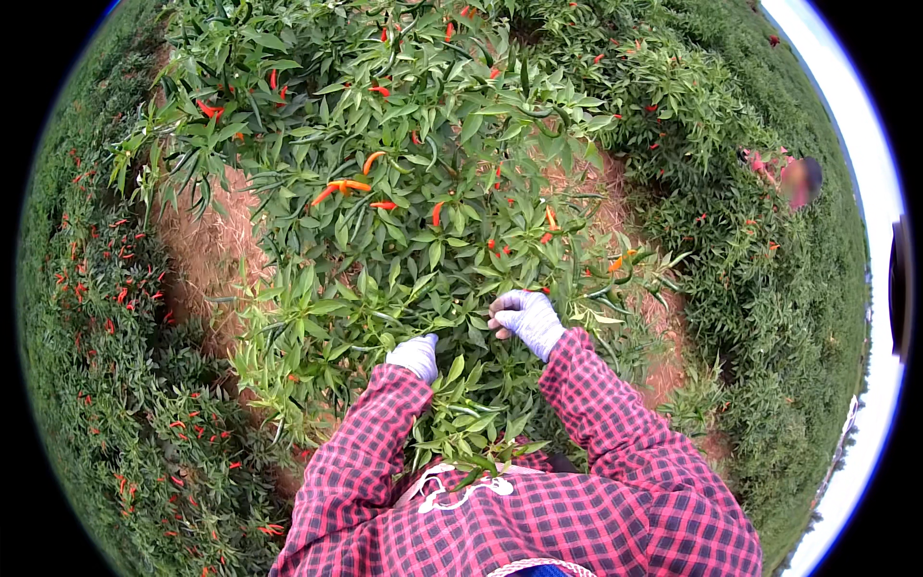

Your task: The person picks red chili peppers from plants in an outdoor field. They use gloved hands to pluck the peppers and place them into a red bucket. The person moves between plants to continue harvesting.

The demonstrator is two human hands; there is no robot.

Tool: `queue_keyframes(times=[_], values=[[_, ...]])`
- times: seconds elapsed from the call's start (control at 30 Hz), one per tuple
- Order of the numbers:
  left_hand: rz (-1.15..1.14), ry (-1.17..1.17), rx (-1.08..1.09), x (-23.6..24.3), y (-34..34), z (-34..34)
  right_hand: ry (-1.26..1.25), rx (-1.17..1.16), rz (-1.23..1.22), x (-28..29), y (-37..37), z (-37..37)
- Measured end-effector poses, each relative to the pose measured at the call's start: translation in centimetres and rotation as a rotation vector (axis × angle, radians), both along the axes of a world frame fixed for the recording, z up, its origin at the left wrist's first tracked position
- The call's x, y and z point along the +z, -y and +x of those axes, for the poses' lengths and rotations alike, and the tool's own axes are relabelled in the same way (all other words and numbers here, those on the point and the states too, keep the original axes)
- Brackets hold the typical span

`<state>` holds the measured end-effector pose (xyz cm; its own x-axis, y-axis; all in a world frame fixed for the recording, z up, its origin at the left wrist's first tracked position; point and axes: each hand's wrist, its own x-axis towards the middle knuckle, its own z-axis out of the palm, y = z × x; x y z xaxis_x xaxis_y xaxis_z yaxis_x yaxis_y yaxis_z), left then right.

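My left hand [413,358], in a pale lavender glove, is in the leaves of a chilli plant [433,250], partly closed beside a thin branch; what it grips is hidden. Higher and to the right, my right hand [519,315], gloved alike with darker fingertips, has its fingers curled together among leaves; anything in them is too small to make out. Red chillies [437,213], orange ones [341,188] and long green ones [596,293] hang on the plant around and above my hands. My checked sleeves reach in from the lower edge.
Straw-covered soil paths [207,240] run on both sides of the plant. Further rows of chilli plants [96,317] stand beyond them, left and right. Another person [779,178] in pink is among the plants at the upper right.
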<state>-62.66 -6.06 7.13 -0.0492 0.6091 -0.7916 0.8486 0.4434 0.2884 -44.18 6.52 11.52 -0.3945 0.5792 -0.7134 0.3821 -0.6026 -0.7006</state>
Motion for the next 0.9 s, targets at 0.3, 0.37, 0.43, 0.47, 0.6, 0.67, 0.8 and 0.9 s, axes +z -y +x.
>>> queue_keyframes(times=[0.3,0.37,0.43,0.47,0.6,0.67,0.8,0.9], values=[[-0.061,0.008,0.054,0.4,-0.2,0.3,0.956,0.974,0.553,-19.7,0.8,-1.2],[-0.086,-0.028,0.022,2.6,-0.4,1.3,0.906,0.802,0.503,-19.0,-0.3,-2.3],[0.079,-0.082,-0.025,1.5,0.3,2.2,0.796,0.657,0.471,-18.3,-1.2,-2.7],[0.062,-0.078,-0.056,1.7,0.0,2.8,0.721,0.573,0.446,-18.0,-1.3,-2.4],[0.176,-0.009,-0.158,1.8,-0.4,4.5,0.086,0.15,0.102,-15.7,-0.5,-1.0],[0.185,-0.038,-0.227,2.0,-1.5,4.8,-0.194,0.066,-0.162,-12.9,0.3,-0.4],[0.111,0.075,-0.061,0.9,-4.0,5.2,-0.413,0.064,-0.36,-3.8,1.4,1.1],[0.073,0.05,0.197,-0.6,-4.8,5.8,-0.703,-0.239,-0.273,-1.1,2.0,2.4]])
